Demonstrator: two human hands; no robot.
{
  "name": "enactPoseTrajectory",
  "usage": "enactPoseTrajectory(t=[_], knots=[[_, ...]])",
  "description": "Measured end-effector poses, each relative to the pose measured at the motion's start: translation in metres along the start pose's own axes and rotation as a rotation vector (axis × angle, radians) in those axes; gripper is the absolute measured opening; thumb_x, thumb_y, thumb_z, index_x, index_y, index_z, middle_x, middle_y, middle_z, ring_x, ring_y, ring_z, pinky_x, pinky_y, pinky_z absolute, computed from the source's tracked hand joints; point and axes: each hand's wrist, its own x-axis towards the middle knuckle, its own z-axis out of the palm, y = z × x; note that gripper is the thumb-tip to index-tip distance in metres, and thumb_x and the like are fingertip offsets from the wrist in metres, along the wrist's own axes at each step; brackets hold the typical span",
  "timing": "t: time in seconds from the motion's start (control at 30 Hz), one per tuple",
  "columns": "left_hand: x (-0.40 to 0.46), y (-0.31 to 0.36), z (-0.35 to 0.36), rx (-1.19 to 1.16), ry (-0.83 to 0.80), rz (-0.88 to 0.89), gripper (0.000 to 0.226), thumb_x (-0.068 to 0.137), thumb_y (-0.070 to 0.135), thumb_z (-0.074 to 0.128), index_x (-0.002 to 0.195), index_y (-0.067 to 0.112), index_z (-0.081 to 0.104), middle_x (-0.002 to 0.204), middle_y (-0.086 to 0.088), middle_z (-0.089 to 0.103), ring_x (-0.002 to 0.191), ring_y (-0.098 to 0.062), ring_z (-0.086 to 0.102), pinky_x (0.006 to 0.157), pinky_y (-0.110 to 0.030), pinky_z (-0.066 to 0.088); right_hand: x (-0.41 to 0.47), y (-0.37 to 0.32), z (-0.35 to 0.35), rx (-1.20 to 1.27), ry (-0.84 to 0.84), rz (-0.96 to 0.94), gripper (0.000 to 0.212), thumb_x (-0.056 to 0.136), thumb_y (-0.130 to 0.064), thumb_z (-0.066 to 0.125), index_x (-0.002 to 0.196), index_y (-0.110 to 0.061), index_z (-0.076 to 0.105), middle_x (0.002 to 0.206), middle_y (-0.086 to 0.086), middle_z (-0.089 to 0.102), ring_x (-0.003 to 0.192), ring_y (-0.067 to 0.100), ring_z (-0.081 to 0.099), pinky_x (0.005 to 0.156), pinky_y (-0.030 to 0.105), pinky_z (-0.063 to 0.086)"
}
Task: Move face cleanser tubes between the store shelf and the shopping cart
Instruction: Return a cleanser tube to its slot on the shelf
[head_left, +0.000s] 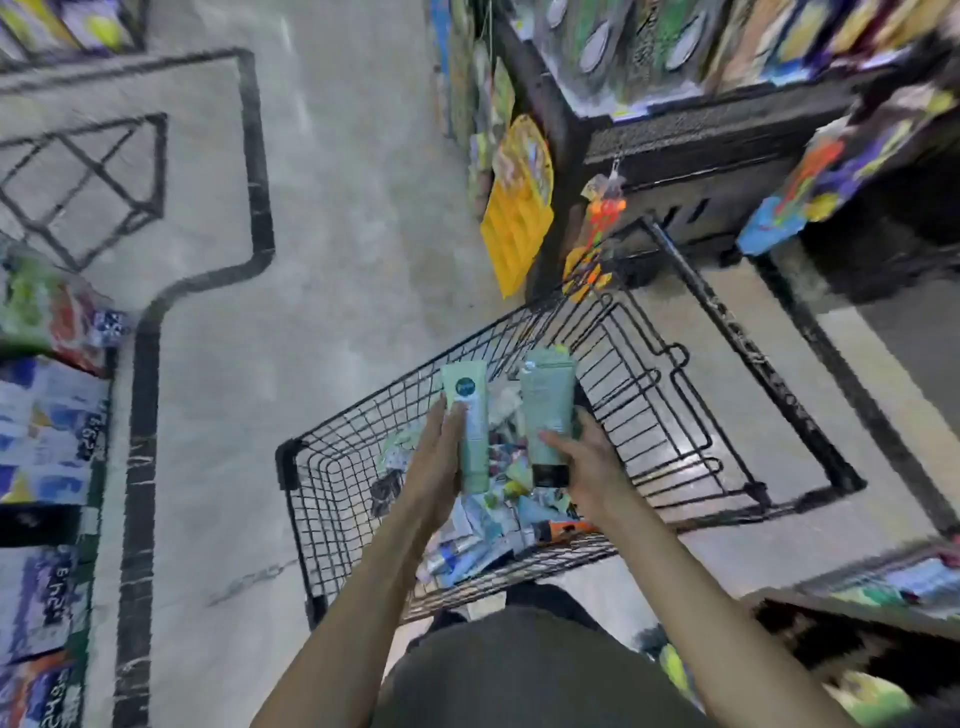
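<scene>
With the cart (519, 457) as landmark: left of it ran a shelf (47, 467) of blurred packs. Over the cart's near half, the left hand (441, 462) held a mint tube (467, 426) upright, fingers curled round its lower part with the thumb lying along its front. Just right of that, the right hand (582, 462) gripped a second tube (548, 415), black cap down, fingers wrapped behind it and thumb across the front. Both tubes hung above the heap of packets (498, 519) in the cart, touching none. Beyond the cart's far right corner stood another shelf (701, 130). The risk, I judged: each tube was gripped low, so a quick swing shelfward might tip one loose into the heap.
</scene>
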Motion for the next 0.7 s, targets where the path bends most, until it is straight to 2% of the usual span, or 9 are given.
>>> enactPoseTrajectory(t=[0.07,0.1,0.17,0.23,0.37,0.47,0.6,0.63,0.7], knots=[[-0.014,0.008,0.002,0.029,-0.084,-0.009,0.042,0.105,0.040,0.051,0.144,0.026,0.045,0.110,-0.016,0.071,0.077,-0.025,0.071,0.066,-0.041,0.059,-0.023,-0.002,0.005,0.012,0.038,-0.053,0.058,0.084,-0.005,0.077,0.138,-0.013,0.057,0.128,0.019,0.069,0.113,0.041,0.068,0.089,0.051,0.058],[-0.020,0.011,0.002,0.032,-0.144,-0.010,0.037,0.105,0.032,0.053,0.141,0.025,0.047,0.107,-0.015,0.071,0.075,-0.024,0.070,0.063,-0.038,0.057,-0.034,-0.001,0.007,0.038,0.060,-0.080,0.054,0.086,-0.005,0.075,0.137,-0.013,0.059,0.125,0.018,0.071,0.111,0.039,0.069,0.086,0.048,0.058],[-0.028,0.012,-0.002,0.094,-0.223,-0.011,0.036,0.101,0.009,0.057,0.132,0.024,0.051,0.112,-0.018,0.070,0.078,-0.026,0.070,0.062,-0.038,0.056,-0.058,0.000,0.011,0.105,0.112,-0.138,0.047,0.090,-0.001,0.070,0.134,-0.014,0.061,0.123,0.016,0.072,0.108,0.035,0.070,0.081,0.043,0.059],[-0.037,0.013,-0.004,0.155,-0.277,-0.015,0.049,0.091,-0.006,0.061,0.132,0.019,0.050,0.114,-0.022,0.072,0.082,-0.031,0.072,0.063,-0.041,0.056,-0.079,0.005,0.015,0.179,0.145,-0.185,0.045,0.091,0.005,0.067,0.131,-0.014,0.062,0.124,0.017,0.072,0.109,0.037,0.069,0.083,0.045,0.061],[-0.057,0.009,-0.006,0.271,-0.411,0.016,0.051,0.088,-0.003,0.066,0.134,0.014,0.053,0.113,-0.018,0.073,0.094,-0.034,0.073,0.073,-0.043,0.059,-0.127,0.026,0.015,0.292,0.215,-0.257,0.045,0.088,0.006,0.068,0.130,-0.010,0.061,0.125,0.020,0.071,0.115,0.043,0.067,0.089,0.047,0.060],[-0.079,0.005,0.003,0.329,-0.502,0.049,0.046,0.090,0.001,0.068,0.131,0.019,0.058,0.113,-0.011,0.074,0.099,-0.032,0.073,0.076,-0.042,0.060,-0.162,0.040,0.009,0.352,0.288,-0.318,0.053,0.085,0.005,0.070,0.134,-0.010,0.060,0.126,0.020,0.070,0.117,0.044,0.065,0.091,0.048,0.057],[-0.108,-0.012,0.025,0.330,-0.603,0.038,0.042,0.087,-0.005,0.069,0.120,0.022,0.063,0.113,-0.015,0.074,0.096,-0.035,0.073,0.085,-0.052,0.059,-0.220,0.053,-0.003,0.435,0.371,-0.412,0.057,0.080,0.001,0.073,0.135,-0.008,0.058,0.126,0.018,0.071,0.099,0.030,0.072,0.075,0.039,0.061],[-0.115,-0.017,0.032,0.340,-0.636,0.033,0.043,0.087,-0.004,0.071,0.120,0.022,0.064,0.115,-0.017,0.073,0.100,-0.038,0.072,0.087,-0.055,0.058,-0.234,0.056,-0.006,0.441,0.399,-0.436,0.058,0.077,-0.001,0.075,0.132,-0.008,0.058,0.124,0.018,0.072,0.095,0.028,0.073,0.076,0.040,0.061],[-0.132,-0.028,0.048,0.352,-0.704,0.025,0.043,0.086,-0.002,0.073,0.121,0.022,0.065,0.116,-0.018,0.073,0.098,-0.038,0.071,0.081,-0.050,0.059,-0.261,0.063,-0.014,0.435,0.459,-0.487,0.064,0.069,-0.005,0.082,0.128,-0.007,0.058,0.117,0.018,0.074,0.089,0.027,0.073,0.086,0.048,0.059]])
